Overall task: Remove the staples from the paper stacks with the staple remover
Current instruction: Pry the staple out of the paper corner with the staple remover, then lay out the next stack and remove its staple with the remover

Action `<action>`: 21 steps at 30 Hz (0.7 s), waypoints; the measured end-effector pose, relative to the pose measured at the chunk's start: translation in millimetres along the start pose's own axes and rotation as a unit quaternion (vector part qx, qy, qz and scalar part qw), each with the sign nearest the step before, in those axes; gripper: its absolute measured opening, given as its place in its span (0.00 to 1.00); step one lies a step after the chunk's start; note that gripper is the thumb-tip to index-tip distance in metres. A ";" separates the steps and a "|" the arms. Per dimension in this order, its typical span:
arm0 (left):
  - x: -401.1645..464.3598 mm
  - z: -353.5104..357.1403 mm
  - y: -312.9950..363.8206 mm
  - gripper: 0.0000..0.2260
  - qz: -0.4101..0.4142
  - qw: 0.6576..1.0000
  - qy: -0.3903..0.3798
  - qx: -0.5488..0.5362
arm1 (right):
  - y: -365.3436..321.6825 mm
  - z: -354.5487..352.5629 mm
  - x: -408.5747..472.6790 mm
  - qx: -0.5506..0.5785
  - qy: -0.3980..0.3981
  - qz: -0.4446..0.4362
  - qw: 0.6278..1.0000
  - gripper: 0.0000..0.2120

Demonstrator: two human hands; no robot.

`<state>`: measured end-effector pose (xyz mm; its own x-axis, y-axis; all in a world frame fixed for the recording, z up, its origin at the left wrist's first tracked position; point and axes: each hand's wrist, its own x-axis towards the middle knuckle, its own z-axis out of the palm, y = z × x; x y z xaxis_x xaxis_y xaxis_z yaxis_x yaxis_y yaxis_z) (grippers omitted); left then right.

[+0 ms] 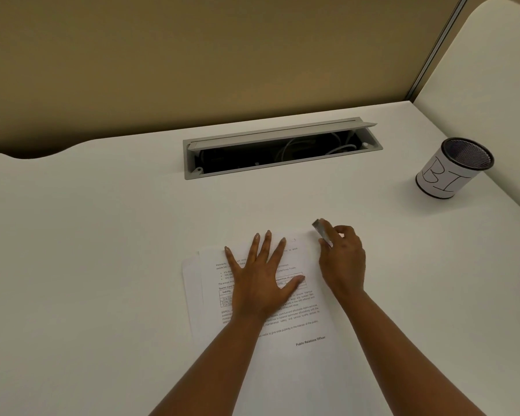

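Note:
A stack of printed white paper (300,322) lies on the white desk in front of me, with a second sheet edge showing at its left. My left hand (261,277) presses flat on the top page, fingers spread and straight. My right hand (342,259) sits at the stack's upper right corner and pinches a small grey metal staple remover (321,232) between thumb and fingers. The tool's tip is at the paper's top right corner. I cannot make out the staple itself.
A black mesh pen cup (454,169) wrapped in a hand-lettered white label stands at the far right. An open grey cable tray (282,148) with wires inside is set into the desk (102,235) behind the paper. A tan partition wall rises behind.

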<state>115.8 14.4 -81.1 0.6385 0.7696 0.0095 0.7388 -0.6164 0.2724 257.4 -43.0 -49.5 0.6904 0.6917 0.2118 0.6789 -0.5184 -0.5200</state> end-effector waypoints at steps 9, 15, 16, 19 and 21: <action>-2.2 -1.7 1.8 0.35 -0.001 1.000 0.000 0.010 | 9.8 3.9 -6.8 -0.106 -0.012 -0.008 0.994 0.24; -1.9 -3.5 2.4 0.40 -0.015 1.000 0.014 -0.016 | -3.8 -6.2 -5.4 -0.096 0.008 -0.027 0.995 0.18; -2.8 -6.6 3.8 0.40 -0.026 0.999 0.032 -0.019 | -9.5 -8.3 -7.7 -0.074 0.007 -0.035 0.997 0.16; -10.0 -13.8 9.1 0.25 -0.027 0.988 0.148 -0.020 | -27.1 -7.3 -19.1 -0.069 -0.121 0.031 0.990 0.17; -15.7 -14.6 12.0 0.14 -0.020 0.980 0.195 -0.025 | -34.4 -3.2 -25.9 -0.083 -0.173 0.063 0.979 0.20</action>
<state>111.5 -2.6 -63.9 0.4719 0.8039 0.3620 0.7435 -0.5835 0.3267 217.0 -44.7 -34.4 0.6643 0.7315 -0.1535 0.6450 -0.6649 -0.3767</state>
